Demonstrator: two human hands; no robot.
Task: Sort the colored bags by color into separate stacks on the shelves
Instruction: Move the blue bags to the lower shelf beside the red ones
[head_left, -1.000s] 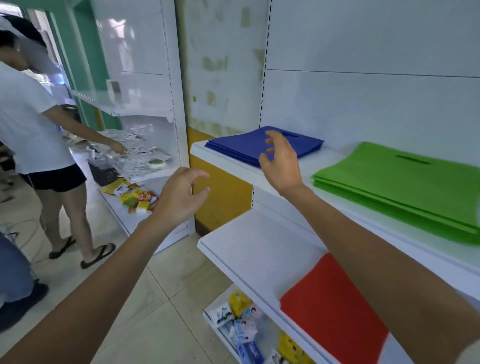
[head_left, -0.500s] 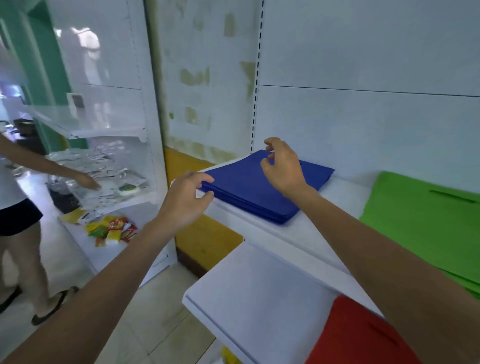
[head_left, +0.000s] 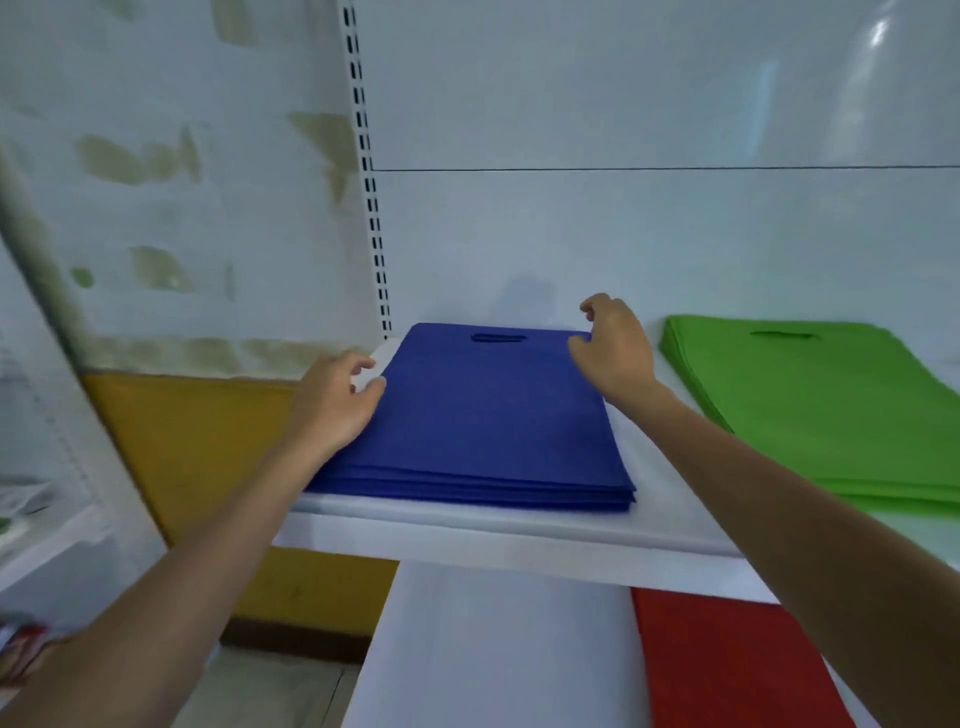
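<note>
Blue bag stack (head_left: 493, 415) is lying on the upper shelf (head_left: 467, 525). I'm seeing the left hand (head_left: 335, 402) curling at its left edge and the right hand (head_left: 615, 351) at its far right corner. I cannot tell whether either is gripping.

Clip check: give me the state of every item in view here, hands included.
Blue bags: flat stack on the upper shelf, edges nearly aligned, handle hole at the back.
Green bags: flat stack on the same shelf, apart from the blue, untouched.
Red bags: flat on the lower shelf, untouched; count unclear.
Left hand: fingers curled at the blue stack's left edge; grip unclear.
Right hand: fingers curled at its far right corner; grip unclear.
</note>
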